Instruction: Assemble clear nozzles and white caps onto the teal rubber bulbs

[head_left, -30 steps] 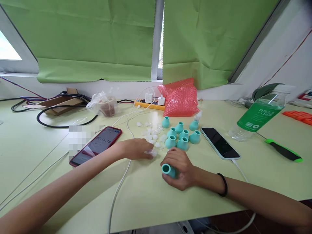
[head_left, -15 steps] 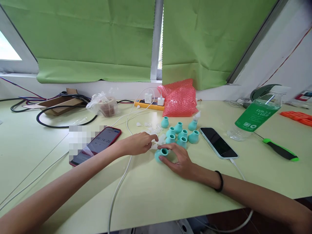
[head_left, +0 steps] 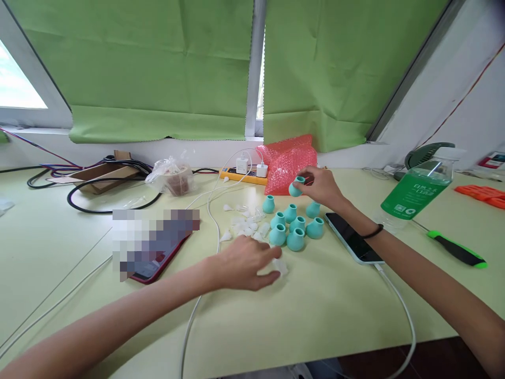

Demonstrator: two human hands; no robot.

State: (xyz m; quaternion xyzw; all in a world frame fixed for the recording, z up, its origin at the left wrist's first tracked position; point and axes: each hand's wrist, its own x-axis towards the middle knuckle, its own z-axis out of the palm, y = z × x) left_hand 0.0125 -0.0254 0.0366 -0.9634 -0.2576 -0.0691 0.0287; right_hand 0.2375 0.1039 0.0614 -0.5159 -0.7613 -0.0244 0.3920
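"Progress?"
"Right hand (head_left: 322, 185) is gripping one teal bulb (head_left: 294, 188), right of centre; eight others (head_left: 297, 225) are standing below, white pieces (head_left: 245, 227) lying loose."
"Left hand (head_left: 244, 263)?"
"Fingers are standing apart — whether gripping the clear piece (head_left: 281, 267), I can't tell."

On the clear plastic bottle (head_left: 418, 185), a green wrap label (head_left: 414, 193) bears white Chinese characters (head_left: 426, 187), too small to read surely.

Turquoise pots (head_left: 295, 241), whitish pieces (head_left: 249, 230), pale yellow-green surface (head_left: 315, 310); red bag (head_left: 290, 169) at the pots' twelve o'clock, black-and-green screwdriver (head_left: 457, 249) at their three.
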